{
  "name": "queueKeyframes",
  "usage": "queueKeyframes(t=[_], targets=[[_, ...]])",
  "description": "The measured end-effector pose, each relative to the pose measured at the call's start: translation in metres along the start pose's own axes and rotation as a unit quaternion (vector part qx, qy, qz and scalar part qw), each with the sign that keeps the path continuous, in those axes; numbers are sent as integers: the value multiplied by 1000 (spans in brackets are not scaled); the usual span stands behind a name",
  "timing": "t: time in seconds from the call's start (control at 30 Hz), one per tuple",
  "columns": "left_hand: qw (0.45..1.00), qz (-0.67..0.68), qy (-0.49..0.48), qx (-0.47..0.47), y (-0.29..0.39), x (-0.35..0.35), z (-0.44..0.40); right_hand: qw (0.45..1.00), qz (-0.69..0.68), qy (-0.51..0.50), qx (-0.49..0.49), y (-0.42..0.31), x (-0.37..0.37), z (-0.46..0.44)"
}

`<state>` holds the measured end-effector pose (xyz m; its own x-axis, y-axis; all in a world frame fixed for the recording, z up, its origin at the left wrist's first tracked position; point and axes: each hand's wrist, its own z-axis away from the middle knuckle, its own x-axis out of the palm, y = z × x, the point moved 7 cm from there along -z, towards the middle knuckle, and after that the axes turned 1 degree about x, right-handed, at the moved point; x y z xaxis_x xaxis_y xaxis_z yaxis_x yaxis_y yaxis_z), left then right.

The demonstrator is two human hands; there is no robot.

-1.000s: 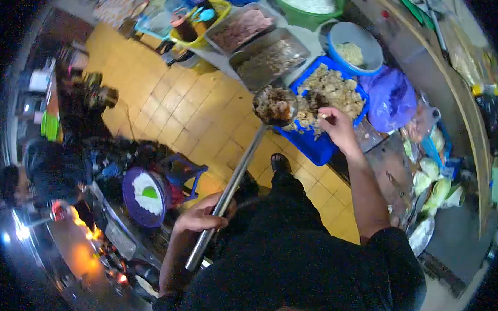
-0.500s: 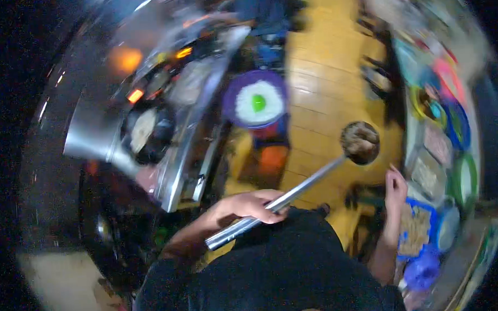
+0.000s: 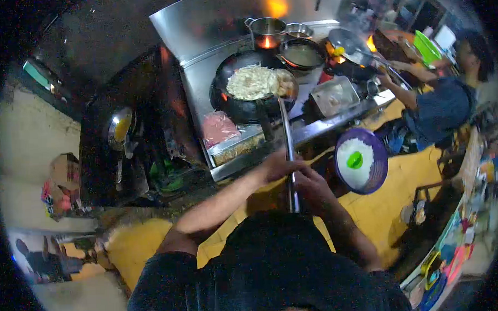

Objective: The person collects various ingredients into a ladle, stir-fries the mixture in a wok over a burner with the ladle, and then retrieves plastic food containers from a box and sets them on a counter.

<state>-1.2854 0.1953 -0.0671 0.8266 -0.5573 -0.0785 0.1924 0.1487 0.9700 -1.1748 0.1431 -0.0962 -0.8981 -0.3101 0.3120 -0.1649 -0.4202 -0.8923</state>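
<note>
My left hand [image 3: 279, 165] is wrapped round the long metal handle [image 3: 287, 133] of a ladle. Just below it on the same handle, my right hand [image 3: 311, 185] is closed too. The ladle's bowl [image 3: 284, 83], filled with brownish food, is over the right side of a large black wok [image 3: 237, 107]. Pale shredded food [image 3: 251, 82] lies in the wok. Whether the bowl touches the wok cannot be made out.
A pink plastic-wrapped bundle [image 3: 219, 128] sits left of the wok; a metal tray [image 3: 335, 97] is to its right. A pot [image 3: 267, 31] and pan [image 3: 302, 55] stand behind. A purple basket [image 3: 379, 164] holds white food. Another person [image 3: 442, 107] handles a flaming wok.
The view has turned from the food trays to the stove. The loaded ladle is now over the wok, and my right hand has come from the food tray onto the handle.
</note>
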Motion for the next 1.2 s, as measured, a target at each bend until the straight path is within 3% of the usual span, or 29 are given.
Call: queueKeyframes(t=[0.1,0.17,0.2,0.23,0.27,0.3,0.33,0.37,0.4,0.43,0.47,0.5,0.6,0.63,0.67,0.7,0.73,0.77,0.83,0.87,0.9,0.93,0.97,1.03,1.1,1.13,1.2], targets=[[992,99,39,67,-19,-41,-55,998,4,-35,61,-44,0,-63],[985,92,132,61,-13,-83,-64,995,42,-59,67,-56,-8,-107],[983,62,168,40,-17,-104,-72,968,206,-10,-141,-64,-26,-133],[961,120,248,9,-28,-125,-64,870,350,35,-344,-83,-32,-141],[935,167,313,25,-59,-148,-68,867,410,36,-282,-72,-51,-167],[916,68,391,57,-91,-173,-63,853,474,31,-218,-60,-70,-192],[895,151,416,-54,-101,-173,-52,829,537,19,-156,-49,-90,-217],[864,226,437,-106,-120,-168,-47,753,641,14,-150,-31,-110,-242],[862,193,455,-115,-172,-169,-52,757,638,15,-143,-35,-118,-252],[862,205,461,-40,-216,-163,-64,782,615,-63,-79,-30,-125,-267],[860,364,358,-23,-153,-138,-64,797,587,-141,-15,-27,-131,-280],[852,384,354,-30,-156,-131,-76,797,588,-138,-13,-40,-137,-292],[858,335,377,-99,-198,-114,-88,811,527,-255,9,-67,-138,-332],[846,367,371,-110,-168,-106,-89,797,558,-201,-114,-96,-144,-364],[847,346,383,-127,-198,-99,-89,769,578,-143,-233,-121,-148,-398],[847,326,395,-144,-228,-95,-89,931,282,-64,-222,-113,-180,-454],[843,328,400,-150,-217,-97,-93,933,296,22,-206,-130,-202,-503],[812,363,423,-173,-195,-96,-92,929,302,106,-183,-148,-224,-550],[772,395,458,-197,-172,-101,-92,820,363,275,-347,-136,-287,-643],[770,403,452,-203,-169,-100,-89,900,317,252,-159,-131,-290,-660],[765,410,449,-211,-171,-98,-85,788,576,210,60,-131,-292,-674],[779,390,441,-214,-187,-95,-81,518,850,52,-83,-101,-297,-703],[774,396,468,-162,-197,-92,-79,665,734,136,-11,-80,-327,-740],[781,366,471,-185,-164,-100,-82,674,731,102,-45,-83,-326,-731],[762,393,483,-177,-167,-95,-78,688,710,151,-11,-90,-336,-745],[753,419,481,-162,-168,-92,-79,582,812,43,22,-82,-327,-751],[773,385,479,-158,-169,-94,-74,575,815,62,-43,-86,-324,-752]])
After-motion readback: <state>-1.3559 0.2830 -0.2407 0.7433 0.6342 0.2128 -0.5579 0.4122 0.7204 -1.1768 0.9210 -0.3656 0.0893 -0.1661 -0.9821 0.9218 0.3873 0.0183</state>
